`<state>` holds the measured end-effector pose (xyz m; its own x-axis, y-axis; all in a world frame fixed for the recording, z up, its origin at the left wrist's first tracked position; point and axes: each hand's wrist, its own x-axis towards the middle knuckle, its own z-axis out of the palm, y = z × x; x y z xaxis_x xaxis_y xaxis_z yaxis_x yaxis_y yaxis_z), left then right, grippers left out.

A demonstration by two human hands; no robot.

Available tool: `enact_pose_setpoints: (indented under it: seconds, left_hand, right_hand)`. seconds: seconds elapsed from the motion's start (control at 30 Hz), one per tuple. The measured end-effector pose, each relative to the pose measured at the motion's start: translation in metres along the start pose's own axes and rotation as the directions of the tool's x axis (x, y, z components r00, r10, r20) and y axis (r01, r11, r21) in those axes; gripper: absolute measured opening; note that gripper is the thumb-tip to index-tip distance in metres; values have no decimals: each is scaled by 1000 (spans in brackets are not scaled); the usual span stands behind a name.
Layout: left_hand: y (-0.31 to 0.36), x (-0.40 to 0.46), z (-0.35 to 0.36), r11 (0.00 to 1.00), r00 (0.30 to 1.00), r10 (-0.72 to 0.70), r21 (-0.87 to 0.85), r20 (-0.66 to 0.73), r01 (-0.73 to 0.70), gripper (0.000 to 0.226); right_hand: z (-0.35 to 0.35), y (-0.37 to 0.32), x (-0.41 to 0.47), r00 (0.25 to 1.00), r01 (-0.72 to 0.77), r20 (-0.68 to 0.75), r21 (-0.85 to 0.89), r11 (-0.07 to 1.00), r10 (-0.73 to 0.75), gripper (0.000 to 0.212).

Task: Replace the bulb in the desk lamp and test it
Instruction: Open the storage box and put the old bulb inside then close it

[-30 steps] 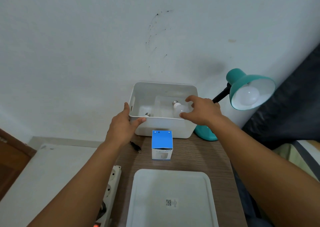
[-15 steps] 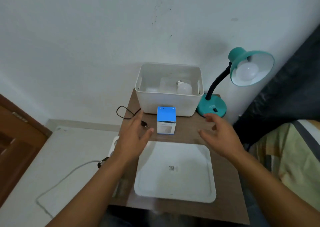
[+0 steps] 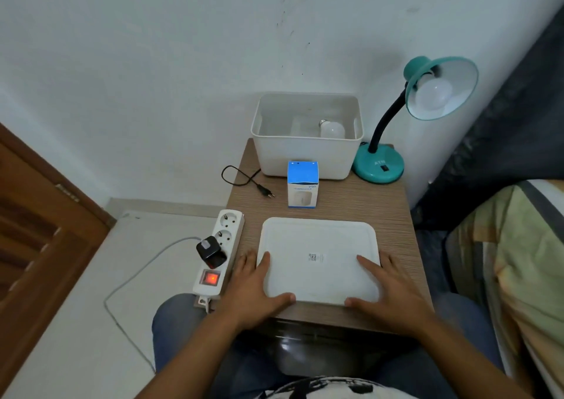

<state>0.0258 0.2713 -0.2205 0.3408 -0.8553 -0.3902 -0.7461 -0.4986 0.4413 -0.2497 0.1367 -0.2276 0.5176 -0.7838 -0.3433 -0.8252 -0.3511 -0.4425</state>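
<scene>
1. My left hand [image 3: 254,289] lies flat and spread on the wood-grain bedside table [image 3: 393,209], thumb and fingers touching the left near corner of the flat white plastic lid [image 3: 317,261].
2. My right hand [image 3: 386,290] lies spread the same way at the lid's right near corner; neither hand grips anything.
3. Beyond my fingertips stands the small blue-and-white bulb carton [image 3: 302,184], upright, just in front of the open white plastic bin [image 3: 305,157].
4. A loose white bulb [image 3: 332,129] lies inside that bin.
5. Far right of my right hand stands the teal gooseneck desk lamp [image 3: 439,87], an unlit white bulb [image 3: 433,95] seated in its shade.
6. The lamp's black plug [image 3: 265,191] lies unplugged ahead of my left hand.
7. Just left of that hand sits the white power strip [image 3: 224,240], switch glowing red.
</scene>
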Motion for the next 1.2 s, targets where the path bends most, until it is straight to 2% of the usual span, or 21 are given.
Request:
enact_pose_setpoints:
  seconds: [0.07,0.13,0.3,0.5,0.57,0.77,0.97,1.07,1.2]
  left_hand:
    - [-2,-6,4,1000,1000,10,25,-5,-10,115]
    - [-3,-8,6,999,999,16,32,-31,-16,114]
    - [0,-12,6,999,996,3,-32,-93,-6,115]
    - [1,-28,5,991,988,-3,-132,-152,-17,117]
    - [4,-32,-1,990,984,3,-142,-177,-29,115]
    - [20,-34,-30,986,956,67,-129,-286,-108,113]
    - [44,-21,-64,975,927,56,-181,-370,-132,110]
    - [51,-7,-80,967,916,52,-209,-399,-146,110]
    - [60,18,-110,962,885,97,-186,-456,-202,107]
  right_hand:
    - [9,5,-7,999,26,30,-59,998,-24,119]
    - [15,7,-13,999,42,26,-68,997,-41,121]
    - [18,5,-16,999,34,-20,6,999,-34,104]
    - [14,5,-30,994,84,-95,235,968,-63,100]
    - [9,3,-33,989,101,-134,263,959,-68,99]
    - [-26,-6,-29,974,157,-197,248,956,-109,97]
    - [-70,-21,-8,933,264,-301,197,944,-198,90]
    - [-86,-31,9,909,318,-344,204,926,-236,92]
    - [-107,-49,39,901,302,-382,217,929,-204,98]
